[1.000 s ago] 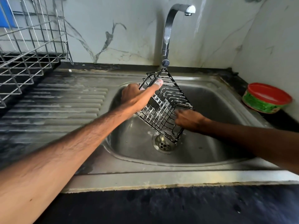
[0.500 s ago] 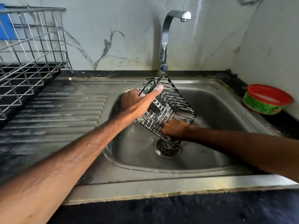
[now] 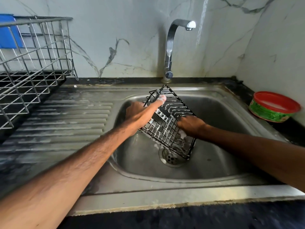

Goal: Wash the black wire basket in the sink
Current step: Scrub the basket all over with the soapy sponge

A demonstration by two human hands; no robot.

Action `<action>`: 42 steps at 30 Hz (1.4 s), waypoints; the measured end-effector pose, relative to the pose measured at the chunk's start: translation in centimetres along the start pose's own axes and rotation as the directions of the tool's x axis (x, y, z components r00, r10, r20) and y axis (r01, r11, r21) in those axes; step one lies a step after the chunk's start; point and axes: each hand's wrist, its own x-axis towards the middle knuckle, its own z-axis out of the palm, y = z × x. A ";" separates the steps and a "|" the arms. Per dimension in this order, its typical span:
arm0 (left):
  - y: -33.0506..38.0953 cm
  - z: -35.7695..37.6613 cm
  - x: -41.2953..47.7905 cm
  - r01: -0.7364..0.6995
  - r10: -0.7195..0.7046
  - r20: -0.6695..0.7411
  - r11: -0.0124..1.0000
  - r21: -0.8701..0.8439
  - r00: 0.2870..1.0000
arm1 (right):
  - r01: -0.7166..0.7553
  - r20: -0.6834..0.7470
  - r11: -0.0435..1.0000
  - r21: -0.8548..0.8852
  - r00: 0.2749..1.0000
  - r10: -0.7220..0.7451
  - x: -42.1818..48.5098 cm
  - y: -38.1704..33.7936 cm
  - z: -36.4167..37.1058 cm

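The left hand (image 3: 140, 116) grips the black wire basket (image 3: 166, 128) by its upper left edge. The thumb lies straight along the front of the wires, with foam on its tip. The other fingers pass behind the mesh and are hidden.

The right hand (image 3: 191, 125) is set against the right side of the basket, knuckles up, with the fingers curled down among the wires. White foam shows beneath them. It cannot be told whether this hand clasps a pad, the wires or nothing.

The basket is held between the two hands over the bowl of the sink (image 3: 222, 129). It is tilted onto one corner, so the top corner stands beyond the left thumb. The lowest corner hangs below the right hand, over the drain (image 3: 171, 160). Contact with the bowl floor cannot be confirmed. Soap film fills several cells of the mesh.

The tap (image 3: 170, 47) rises beyond both hands, at the back ledge. The ribbed drainboard (image 3: 66, 121) lies outward of the left hand. Farther that way a steel dish rack (image 3: 33, 55) stands on the counter (image 3: 198, 217), with a blue item (image 3: 8, 32) behind its wires. Well outward of the right hand, a green tub with a red rim (image 3: 274, 107) sits in the corner.
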 end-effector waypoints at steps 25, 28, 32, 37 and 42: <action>0.9 0.7 -1.4 0.001 -0.006 -0.122 0.999 -0.042 0.993 | 0.015 0.122 -0.402 0.916 0.942 0.313 -7.7 3.7 -5.3; 1.1 0.8 -1.6 -0.037 0.030 -0.155 0.998 -0.044 0.987 | 0.018 0.131 -0.510 0.860 0.958 0.255 -7.9 3.9 -5.4; 0.4 0.7 -1.1 -0.064 0.058 -0.187 0.998 -0.025 0.981 | 0.064 0.118 -0.600 0.798 0.959 0.259 -8.2 4.3 -5.9; 0.7 1.0 -1.2 -0.064 0.040 -0.238 0.993 -0.095 0.970 | 0.080 0.165 -0.584 0.808 0.921 0.354 -8.3 5.2 -6.1; 0.6 1.2 -1.3 -0.057 0.045 -0.215 0.997 -0.050 0.976 | 0.060 0.199 -0.506 0.860 0.875 0.442 -8.9 5.7 -6.6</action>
